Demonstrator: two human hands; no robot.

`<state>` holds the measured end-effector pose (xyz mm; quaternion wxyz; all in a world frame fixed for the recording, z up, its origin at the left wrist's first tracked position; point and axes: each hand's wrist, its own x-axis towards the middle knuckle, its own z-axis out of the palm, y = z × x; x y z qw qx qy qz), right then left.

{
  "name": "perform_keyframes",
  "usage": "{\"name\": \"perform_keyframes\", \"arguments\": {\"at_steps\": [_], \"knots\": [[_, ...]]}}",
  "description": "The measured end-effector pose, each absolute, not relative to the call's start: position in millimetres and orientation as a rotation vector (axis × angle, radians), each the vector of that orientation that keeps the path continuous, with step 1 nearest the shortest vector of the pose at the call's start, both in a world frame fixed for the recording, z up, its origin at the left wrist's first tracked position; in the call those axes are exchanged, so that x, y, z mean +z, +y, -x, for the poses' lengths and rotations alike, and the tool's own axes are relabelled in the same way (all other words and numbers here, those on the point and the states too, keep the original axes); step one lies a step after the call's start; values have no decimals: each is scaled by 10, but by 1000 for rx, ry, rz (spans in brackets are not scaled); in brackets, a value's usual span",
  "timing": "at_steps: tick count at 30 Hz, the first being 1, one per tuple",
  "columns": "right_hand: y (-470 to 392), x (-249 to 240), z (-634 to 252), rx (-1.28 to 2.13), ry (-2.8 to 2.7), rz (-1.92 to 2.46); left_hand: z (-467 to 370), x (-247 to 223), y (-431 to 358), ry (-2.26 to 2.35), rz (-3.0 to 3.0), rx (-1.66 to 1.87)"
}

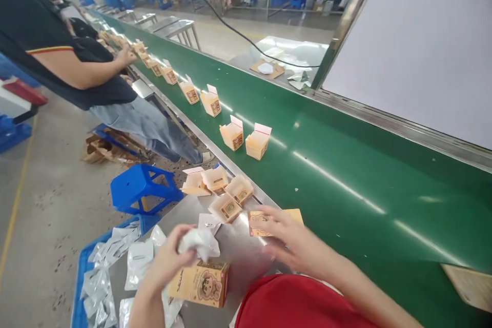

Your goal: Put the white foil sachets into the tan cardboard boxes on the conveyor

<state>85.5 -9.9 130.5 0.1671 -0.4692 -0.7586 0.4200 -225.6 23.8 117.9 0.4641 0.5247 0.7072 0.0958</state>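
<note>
In the head view, my left hand (171,256) is closed around a crumpled white packet (200,243), slightly blurred. Just below it a tan box (209,284) with a cartoon figure rests on the metal table. My right hand (286,238) has its fingers stretched out over another tan printed box (259,224) by the conveyor edge, partly covering it. Whether the fingertips touch that box I cannot tell. Ahead of my hands stand several open boxes (226,208) in a cluster. A flat silvery packet (209,223) lies between them and my left hand.
A green conveyor belt (326,184) carries a row of open boxes (257,142). A blue bin (79,287) with silvery packets (100,287) stands at lower left. Beyond it are a blue stool (132,184) and a person (88,72) working at the belt.
</note>
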Motion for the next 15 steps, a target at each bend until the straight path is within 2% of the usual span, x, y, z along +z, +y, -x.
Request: {"name": "perform_keyframes", "arguments": {"at_steps": [3, 8, 10, 12, 15], "knots": [[134, 1337, -679, 1389, -2018, 1026, 1590, 1334, 99, 1385, -1236, 317], [309, 1208, -1360, 1611, -1538, 1336, 508, 989, 390, 1281, -1021, 627], [453, 1168, -1724, 1453, -1437, 1494, 210, 797, 661, 1115, -939, 669], [679, 1168, -2006, 1087, -1374, 1657, -50, 605, 987, 1101, -852, 753], [1149, 1188, -2182, 453, -1285, 1734, -407, 307, 1472, 1478, -933, 1007]]}}
